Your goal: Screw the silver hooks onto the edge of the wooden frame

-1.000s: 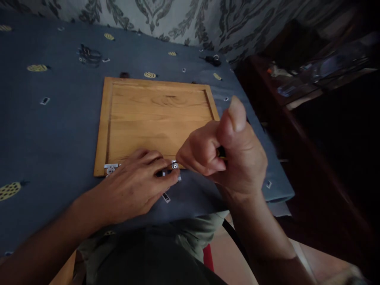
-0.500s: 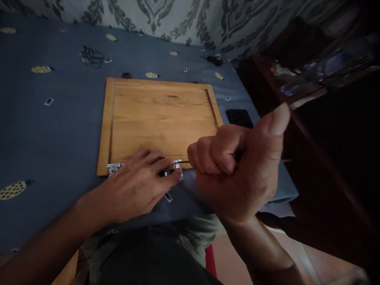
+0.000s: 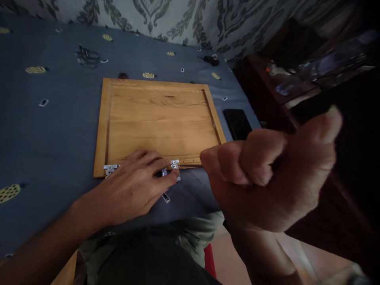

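A framed wooden cabinet door lies flat, its near edge towards me. My left hand rests over that edge, with thumb and forefinger closed on a silvery metal hinge bearing cross-head screws. Partly covered by the same hand, a second metal hinge sits at the door's near left corner. My right hand is a fist right of the hinge, thumb raised. A thin screwdriver shaft runs from the fist towards the hinge; the handle is hidden inside the fingers.
The door lies on a blue cloth with a pineapple print. A black phone is right of the door. Farther back are a dark strap-like item and a key-like item. A dark wooden cabinet stands at the right.
My right fist has moved right and nearer the camera, uncovering more of the phone. My left hand stays at the hinge. The whole view has shifted slightly.
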Demonstrator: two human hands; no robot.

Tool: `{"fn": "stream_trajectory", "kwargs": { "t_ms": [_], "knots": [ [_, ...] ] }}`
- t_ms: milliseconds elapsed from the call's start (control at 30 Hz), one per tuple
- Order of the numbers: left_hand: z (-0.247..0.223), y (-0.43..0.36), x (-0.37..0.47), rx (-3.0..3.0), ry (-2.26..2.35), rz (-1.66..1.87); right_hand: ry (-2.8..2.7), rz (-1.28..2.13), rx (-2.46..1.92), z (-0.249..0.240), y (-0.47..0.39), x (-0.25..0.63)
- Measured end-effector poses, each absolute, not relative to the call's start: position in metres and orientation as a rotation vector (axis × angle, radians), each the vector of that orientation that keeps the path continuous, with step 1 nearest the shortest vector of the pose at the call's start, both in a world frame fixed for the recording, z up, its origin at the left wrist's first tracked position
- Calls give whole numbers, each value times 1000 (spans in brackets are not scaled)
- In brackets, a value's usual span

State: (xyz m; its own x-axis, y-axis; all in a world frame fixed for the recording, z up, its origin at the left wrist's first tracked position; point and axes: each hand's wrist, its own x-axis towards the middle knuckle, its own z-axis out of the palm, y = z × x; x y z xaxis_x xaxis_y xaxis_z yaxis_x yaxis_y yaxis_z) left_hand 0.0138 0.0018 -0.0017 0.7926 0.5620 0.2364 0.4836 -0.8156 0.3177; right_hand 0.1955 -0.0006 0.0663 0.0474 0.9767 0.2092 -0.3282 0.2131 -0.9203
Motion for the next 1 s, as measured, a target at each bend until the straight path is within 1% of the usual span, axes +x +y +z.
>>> {"fn": "stream_trajectory", "kwargs": {
  "t_ms": [267, 467, 633, 867, 1000],
  "knots": [
    [-2, 2, 14, 2753, 802, 476, -1084, 1162, -710, 54, 2, 192],
    [-2, 2, 14, 2758, 809, 480, -1059, 1226, -786, 50, 7, 190],
    [-1, 3, 14, 2768, 801, 462, -1092, 1263, -758, 48, 9, 189],
    [-2, 3, 13, 2754, 771, 491, -1536, 1493, -651, 43, 21, 211],
    [-2, 3, 12, 2754, 761, 557, -1636, 1656, -361, 41, 44, 219]
  ]
}}
